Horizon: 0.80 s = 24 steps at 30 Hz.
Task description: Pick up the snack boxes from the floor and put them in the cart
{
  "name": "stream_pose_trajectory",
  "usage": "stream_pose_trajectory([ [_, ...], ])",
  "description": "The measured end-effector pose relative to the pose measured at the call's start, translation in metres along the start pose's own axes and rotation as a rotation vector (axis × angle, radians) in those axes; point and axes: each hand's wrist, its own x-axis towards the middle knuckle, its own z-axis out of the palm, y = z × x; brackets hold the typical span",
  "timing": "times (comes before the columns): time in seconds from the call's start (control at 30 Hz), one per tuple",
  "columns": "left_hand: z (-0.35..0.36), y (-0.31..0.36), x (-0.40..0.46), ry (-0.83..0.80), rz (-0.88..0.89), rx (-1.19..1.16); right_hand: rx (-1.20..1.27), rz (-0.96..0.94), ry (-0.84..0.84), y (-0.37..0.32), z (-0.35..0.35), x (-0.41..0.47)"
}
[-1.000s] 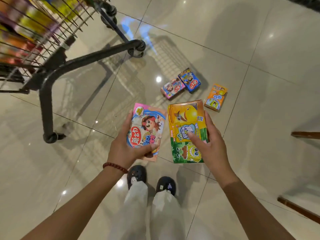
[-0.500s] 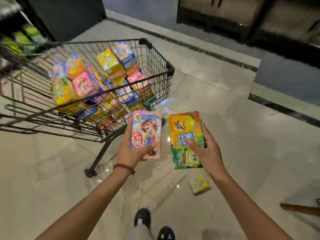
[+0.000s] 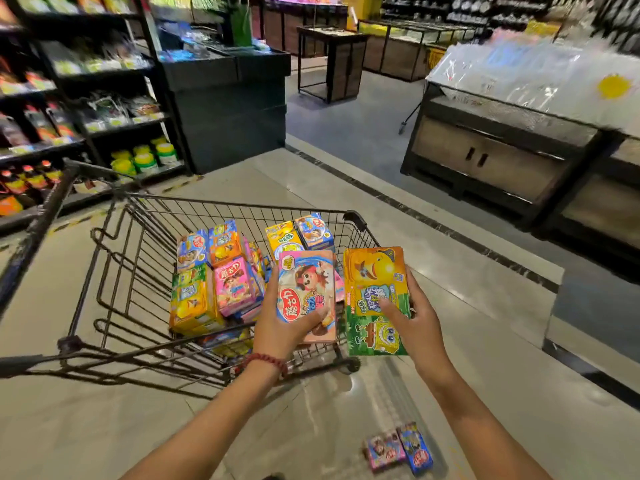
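Observation:
My left hand (image 3: 282,332) grips a pink snack box (image 3: 306,287) with a cartoon face, held over the right part of the wire cart (image 3: 114,278). Just beyond the cart's right side, my right hand (image 3: 417,327) holds a yellow-and-green snack box (image 3: 375,275). Several colourful snack boxes (image 3: 211,282) are stacked inside the cart basket. Two small boxes, one pink (image 3: 384,448) and one blue (image 3: 417,448), lie on the floor near my right forearm.
Dark store shelves (image 3: 86,98) with goods stand left of the cart. A black display counter (image 3: 228,98) is ahead, and a wooden produce stand (image 3: 502,157) covered with plastic is on the right. Glossy tile floor (image 3: 467,341) lies between them.
My view rose from the floor to the cart and the aisle. Both hands carried their boxes up toward the cart basket; the left box now hangs over it.

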Motion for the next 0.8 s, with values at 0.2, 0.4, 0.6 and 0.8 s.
stream_pose_trajectory([
  [0.2,-0.014,-0.011,0.089,0.028,-0.082,0.033,0.012,0.019,-0.06,0.01,0.047,0.095],
  [0.4,-0.01,-0.039,0.143,0.099,-0.184,0.072,-0.056,0.134,-0.115,0.046,0.063,0.167],
  [0.6,0.01,-0.09,0.185,0.142,-0.331,0.174,-0.109,0.252,-0.247,0.101,0.058,0.228],
  [0.8,0.03,-0.14,0.205,0.202,-0.508,0.238,-0.286,0.346,-0.387,0.165,0.047,0.262],
])
